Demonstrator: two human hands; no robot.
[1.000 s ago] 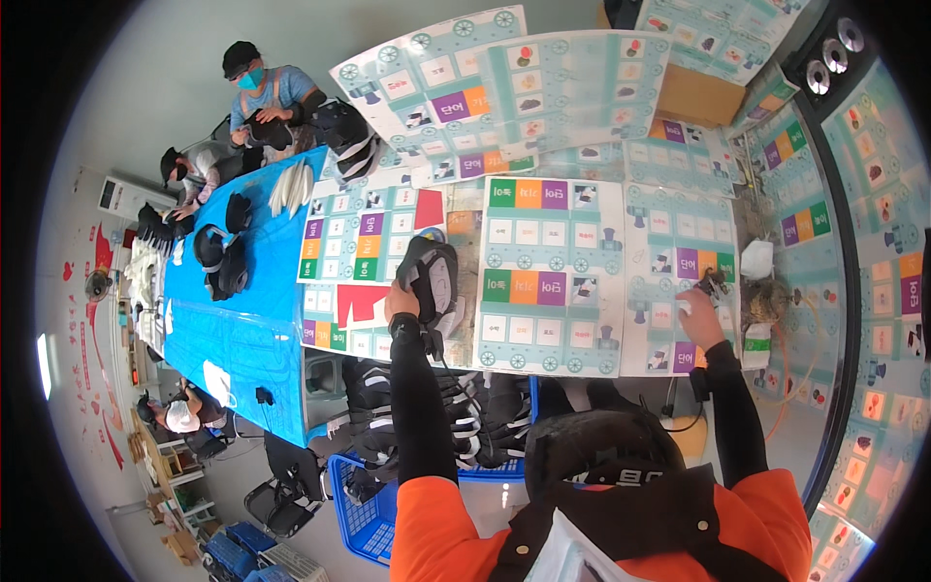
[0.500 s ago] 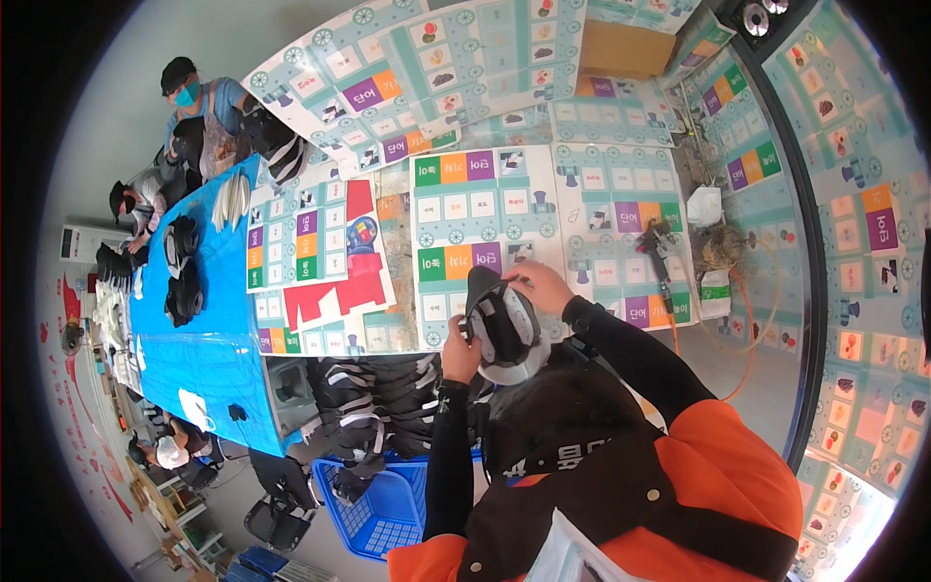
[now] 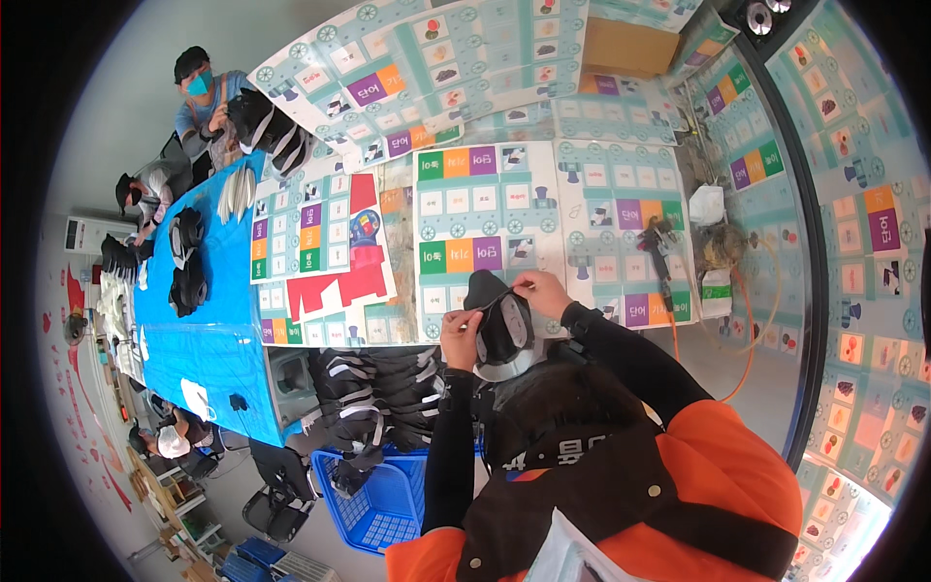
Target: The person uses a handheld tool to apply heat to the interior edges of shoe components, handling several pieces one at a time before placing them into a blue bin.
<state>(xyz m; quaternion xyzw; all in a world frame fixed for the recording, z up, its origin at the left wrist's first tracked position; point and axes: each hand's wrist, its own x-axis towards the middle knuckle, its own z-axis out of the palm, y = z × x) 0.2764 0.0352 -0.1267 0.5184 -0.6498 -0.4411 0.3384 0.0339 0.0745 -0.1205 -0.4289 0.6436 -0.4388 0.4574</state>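
In front of me is a black cap (image 3: 503, 335), its dark brim toward the table and its hollow inside showing. A pale, rounded piece (image 3: 512, 368) shows at its near end; I cannot tell if it belongs to the cap. My left hand (image 3: 461, 339) pinches the cap's edge on the left, by the brim. With thumb and fingers closed, my right hand (image 3: 542, 292) grips the same edge on the right. Printed sheets (image 3: 456, 207) cover the table beyond the cap.
Stacked black caps (image 3: 373, 380) sit below the table edge, beside a blue plastic basket (image 3: 419, 495). A black-handled tool (image 3: 658, 264) with an orange hose lies at right. At left, a blue-covered table (image 3: 199, 354) carries more caps; a masked person (image 3: 225, 89) stands behind it.
Both hands have shifted slightly along the cap's edge, and the cap has turned and tilted a little. At the far left table, the masked person has raised their head and moved a hand to the caps.
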